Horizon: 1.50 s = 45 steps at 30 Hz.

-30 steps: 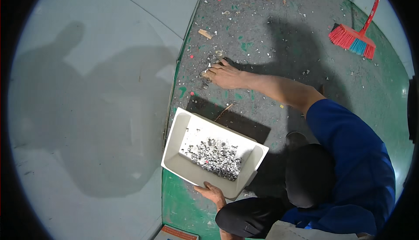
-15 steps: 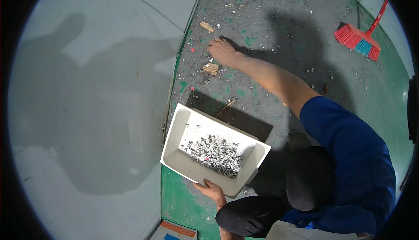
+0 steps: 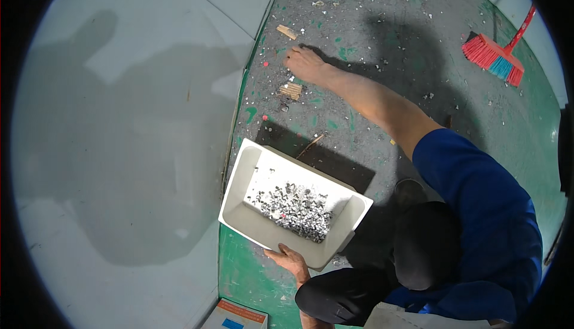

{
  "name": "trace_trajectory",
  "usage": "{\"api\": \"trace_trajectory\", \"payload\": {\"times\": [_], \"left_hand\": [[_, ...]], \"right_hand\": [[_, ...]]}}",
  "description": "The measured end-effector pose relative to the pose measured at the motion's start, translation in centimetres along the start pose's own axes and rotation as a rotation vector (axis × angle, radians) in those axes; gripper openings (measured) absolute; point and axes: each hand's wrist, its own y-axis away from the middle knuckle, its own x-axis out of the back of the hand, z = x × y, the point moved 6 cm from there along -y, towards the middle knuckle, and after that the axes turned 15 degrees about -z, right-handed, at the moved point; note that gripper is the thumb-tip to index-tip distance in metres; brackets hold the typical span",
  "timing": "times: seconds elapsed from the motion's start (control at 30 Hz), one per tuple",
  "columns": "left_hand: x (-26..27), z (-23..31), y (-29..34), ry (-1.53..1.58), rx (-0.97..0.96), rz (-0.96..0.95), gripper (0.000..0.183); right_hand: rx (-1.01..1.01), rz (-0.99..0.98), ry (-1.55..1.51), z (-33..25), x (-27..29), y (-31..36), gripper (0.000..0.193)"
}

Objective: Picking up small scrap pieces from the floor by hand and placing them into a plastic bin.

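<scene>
- Two hands are at work: nearest, the left hand grips the near rim of the white bin, fingers curled under its edge, just as it did a second ago; the bin has not shifted.
- Inside the bin lies a heap of small silvery metal bits, seemingly no bigger than before.
- Beyond it, the right hand has moved further out along the littered floor, past the flat wood scrap it hovered at a second ago, so the picking seems to be moving on to debris further off.
- That hand now rests palm down beside a second wood chip; I cannot tell whether its fingers are pinching anything.
- Farthest, a red broom lies well apart.
- Hard to read: the floor specks are too small to sort, and a printed box is cut off at the lower edge.
</scene>
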Motion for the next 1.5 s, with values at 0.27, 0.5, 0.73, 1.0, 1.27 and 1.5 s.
{"api": "trace_trajectory", "payload": {"times": [0.27,0.5,0.73,1.0,1.27,1.5], "left_hand": [[0.3,0.8,0.5,0.003,0.099,-0.04,0.053],[-0.2,0.8,0.2,0.004,0.098,-0.04,0.057],[0.1,0.6,0.3,-0.007,0.054,0.01,0.048],[0.0,1.7,0.4,-0.047,0.047,-0.004,0.047],[-0.2,0.8,0.2,0.051,0.048,-0.049,0.051],[-0.2,0.6,0.2,0.064,0.038,-0.017,0.051]], "right_hand": [[-0.038,-0.039,-0.419,-0.9,2.6,3.7,0.022],[0.024,-0.115,-0.287,-2.2,0.8,4.8,0.026],[0.067,-0.132,-0.082,-3.6,-0.3,3.6,0.021],[0.043,-0.049,-0.038,-4.2,-0.6,2.8,0.019],[0.031,-0.119,-0.048,-3.8,-1.5,2.4,0.018],[0.002,-0.181,-0.082,-3.7,-1.1,2.3,0.02]]}}
